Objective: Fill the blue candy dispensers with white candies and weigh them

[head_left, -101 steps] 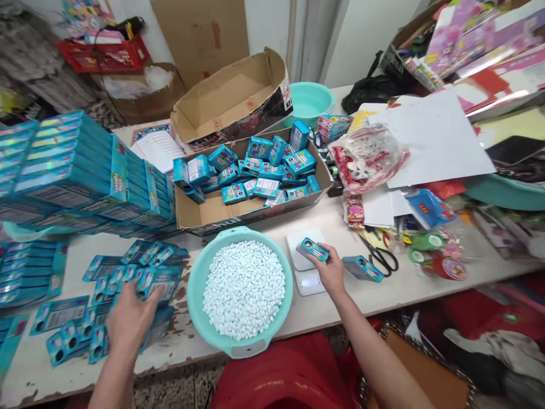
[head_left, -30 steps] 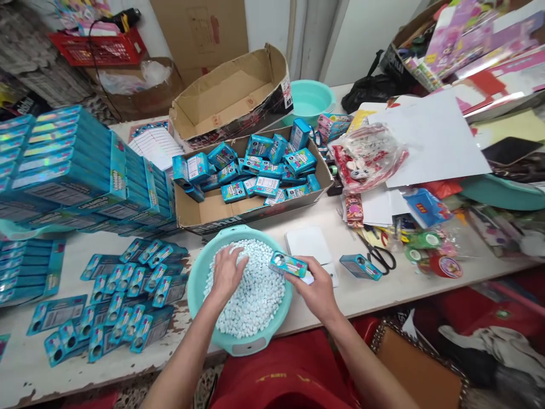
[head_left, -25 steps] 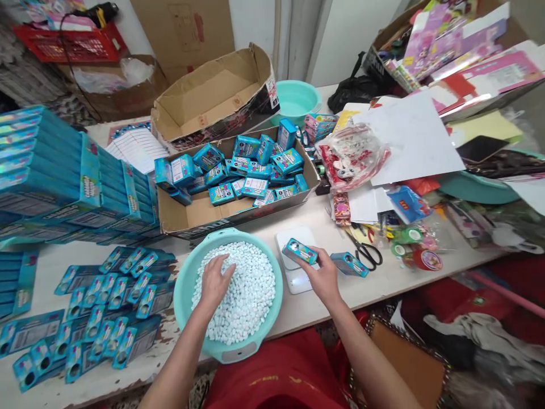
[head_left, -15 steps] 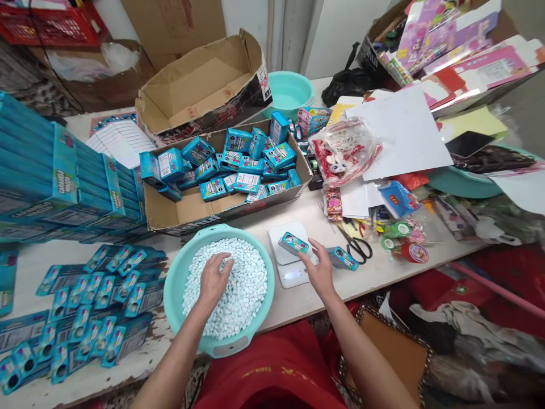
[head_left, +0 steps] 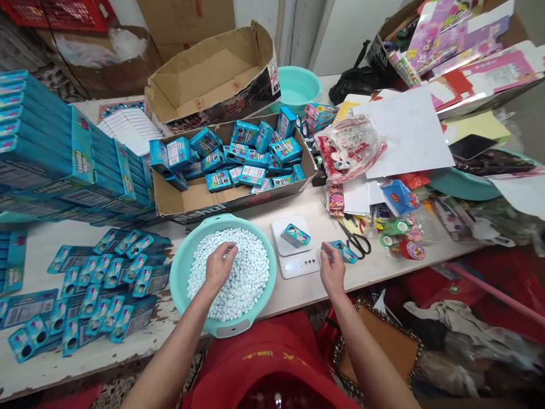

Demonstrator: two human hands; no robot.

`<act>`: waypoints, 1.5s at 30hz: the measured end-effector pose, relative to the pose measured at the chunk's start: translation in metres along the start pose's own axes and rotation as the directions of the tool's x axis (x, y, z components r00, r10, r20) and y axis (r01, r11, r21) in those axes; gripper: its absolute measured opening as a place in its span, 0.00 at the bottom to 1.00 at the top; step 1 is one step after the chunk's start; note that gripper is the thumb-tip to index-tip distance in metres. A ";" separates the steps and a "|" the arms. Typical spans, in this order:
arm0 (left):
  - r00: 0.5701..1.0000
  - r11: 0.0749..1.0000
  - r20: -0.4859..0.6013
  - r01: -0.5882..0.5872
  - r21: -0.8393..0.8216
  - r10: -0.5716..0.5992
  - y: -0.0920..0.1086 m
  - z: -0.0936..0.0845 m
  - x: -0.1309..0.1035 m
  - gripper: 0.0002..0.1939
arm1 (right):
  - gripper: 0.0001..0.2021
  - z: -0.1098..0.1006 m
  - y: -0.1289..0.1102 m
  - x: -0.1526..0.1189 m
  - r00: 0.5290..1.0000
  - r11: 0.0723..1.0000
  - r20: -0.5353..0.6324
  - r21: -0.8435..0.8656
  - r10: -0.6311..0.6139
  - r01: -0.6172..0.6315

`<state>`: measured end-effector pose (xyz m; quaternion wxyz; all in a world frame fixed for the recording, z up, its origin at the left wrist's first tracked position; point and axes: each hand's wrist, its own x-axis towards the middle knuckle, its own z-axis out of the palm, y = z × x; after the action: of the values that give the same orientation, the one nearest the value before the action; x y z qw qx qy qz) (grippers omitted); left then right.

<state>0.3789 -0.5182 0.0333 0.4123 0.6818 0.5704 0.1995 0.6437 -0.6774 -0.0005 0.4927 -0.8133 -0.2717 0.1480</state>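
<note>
My left hand [head_left: 220,266] is over the white pellets [head_left: 251,278] in a turquoise basin [head_left: 176,284]; its fingers curl together, and whatever they hold is too small to make out. A blue tin-like box [head_left: 297,235] rests on a white digital scale [head_left: 300,264], touched by neither hand. To the right of the scale, my right hand [head_left: 332,268] has its fingers apart with nothing in them. Another blue box [head_left: 346,251] lies just beyond it, partly hidden by that hand.
A cardboard tray [head_left: 191,201] of small blue boxes stands behind the basin. Blue packages [head_left: 114,272] lie at the left, below a tall stack [head_left: 80,147]. Black scissors [head_left: 360,243], tape rolls [head_left: 411,250] and papers [head_left: 409,136] are at the right.
My right hand has moved right, away from the box on the scale. My left hand stays over the pellets, its fingers closer together. The whole view has shifted slightly.
</note>
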 end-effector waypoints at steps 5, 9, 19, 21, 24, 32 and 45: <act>0.999 0.999 0.018 0.029 -0.025 -0.028 0.005 -0.003 -0.002 0.15 | 0.17 0.006 -0.002 0.005 0.999 1.000 0.019 -0.002 -0.028 0.028; 0.998 0.998 0.038 0.049 -0.026 -0.048 0.005 -0.006 -0.003 0.16 | 0.17 0.012 -0.004 0.009 0.998 0.999 0.061 0.018 -0.030 0.029; 0.995 0.988 0.041 0.098 -0.116 -0.094 -0.009 -0.003 -0.006 0.17 | 0.29 0.043 -0.016 0.013 0.973 0.998 0.225 0.052 -0.047 0.036; 0.988 0.962 0.052 0.153 -0.227 -0.145 -0.009 0.001 -0.006 0.17 | 0.24 0.049 -0.022 0.016 0.979 0.999 0.203 0.055 -0.006 -0.005; 0.949 0.781 0.131 0.309 -0.543 -0.285 0.003 0.009 -0.007 0.22 | 0.18 0.048 -0.047 0.016 0.976 0.995 0.198 0.046 -0.092 0.084; 0.831 0.007 0.416 0.450 -0.893 -0.369 0.057 0.016 0.004 0.23 | 0.12 0.048 -0.134 -0.019 0.639 0.727 0.535 -0.064 -0.553 0.684; 0.896 0.584 0.230 0.426 -0.692 -0.381 0.024 0.011 -0.003 0.12 | 0.17 0.042 -0.115 -0.013 0.839 0.920 0.407 0.010 -0.361 0.391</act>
<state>0.4005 -0.5250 0.0467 0.6980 0.3195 0.5712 0.2906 0.5778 -0.6125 0.0810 0.4158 -0.7137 -0.5264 0.2017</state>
